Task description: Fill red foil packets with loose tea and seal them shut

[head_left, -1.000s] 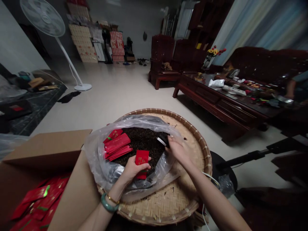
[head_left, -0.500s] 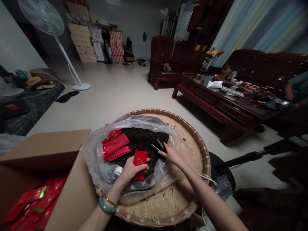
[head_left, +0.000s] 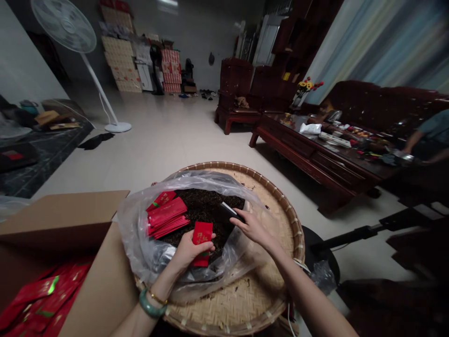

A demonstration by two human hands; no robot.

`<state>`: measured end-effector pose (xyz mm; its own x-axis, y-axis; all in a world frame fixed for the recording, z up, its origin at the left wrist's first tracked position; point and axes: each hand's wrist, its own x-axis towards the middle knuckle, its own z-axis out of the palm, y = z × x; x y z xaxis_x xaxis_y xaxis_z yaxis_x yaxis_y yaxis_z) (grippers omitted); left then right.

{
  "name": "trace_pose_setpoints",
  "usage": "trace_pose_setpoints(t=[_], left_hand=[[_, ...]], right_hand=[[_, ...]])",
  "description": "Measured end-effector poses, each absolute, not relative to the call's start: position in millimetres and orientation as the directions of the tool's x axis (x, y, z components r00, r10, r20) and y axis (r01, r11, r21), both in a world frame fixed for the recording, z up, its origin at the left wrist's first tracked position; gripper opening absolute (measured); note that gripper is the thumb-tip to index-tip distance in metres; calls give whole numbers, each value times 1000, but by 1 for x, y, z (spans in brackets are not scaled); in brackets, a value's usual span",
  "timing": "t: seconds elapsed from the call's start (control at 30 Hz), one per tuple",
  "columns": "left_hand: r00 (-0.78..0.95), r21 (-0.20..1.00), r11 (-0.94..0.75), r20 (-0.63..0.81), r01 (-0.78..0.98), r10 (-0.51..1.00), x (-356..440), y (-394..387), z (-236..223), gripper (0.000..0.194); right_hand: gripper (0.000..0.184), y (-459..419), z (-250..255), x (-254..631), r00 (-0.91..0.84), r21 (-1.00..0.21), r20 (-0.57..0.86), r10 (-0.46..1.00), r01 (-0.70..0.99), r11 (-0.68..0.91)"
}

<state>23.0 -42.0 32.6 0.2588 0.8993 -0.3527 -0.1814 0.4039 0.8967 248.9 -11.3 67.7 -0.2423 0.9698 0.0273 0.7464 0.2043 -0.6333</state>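
My left hand point(head_left: 185, 252) grips a small red packet point(head_left: 202, 234) with gold characters, held upright over the dark dried leaves, which look like tea point(head_left: 201, 196). To its right, my right hand point(head_left: 253, 226) is closed around metal tongs point(head_left: 229, 208), their tips low over the leaves. A clear plastic bag point(head_left: 130, 234), spread wide, holds the leaves. Inside it on the left lies a stack of flat red packets point(head_left: 166, 217). The bag rests on a round woven bamboo tray point(head_left: 231, 311).
At lower left stands an open cardboard box point(head_left: 101, 281) with many red packets point(head_left: 45, 297) inside. A black stand point(head_left: 365, 231) is right of the tray. Beyond are a wooden coffee table point(head_left: 308, 157), a white fan point(head_left: 117, 126) and, far right, a person's sleeve point(head_left: 437, 128).
The tongs' two metal arms, seen apart before, now look nearly in line as my right hand has turned slightly. My left hand still holds the packet. The whole view has shifted a little.
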Motion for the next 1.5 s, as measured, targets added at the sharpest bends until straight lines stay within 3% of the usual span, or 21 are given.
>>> trace_pose_setpoints(t=[0.23,0.53,0.8,1.03,1.5], left_hand=[[307,928,359,-314,-100,898,23,-43,33,41],[341,921,388,-352,-39,871,23,-44,41,35],[331,921,387,-349,-53,877,23,-43,37,37],[322,920,390,-361,-29,875,23,-42,34,36],[336,910,413,-375,-46,864,21,-41,29,41]], right_hand=[[39,-26,98,211,-472,-704,-59,880,644,299],[27,-18,95,200,-465,-628,-64,883,707,327],[39,-12,92,211,-349,-754,-103,932,638,155],[29,-17,85,204,-429,-720,-43,902,640,269],[26,-19,87,204,-431,-704,6,902,639,310]])
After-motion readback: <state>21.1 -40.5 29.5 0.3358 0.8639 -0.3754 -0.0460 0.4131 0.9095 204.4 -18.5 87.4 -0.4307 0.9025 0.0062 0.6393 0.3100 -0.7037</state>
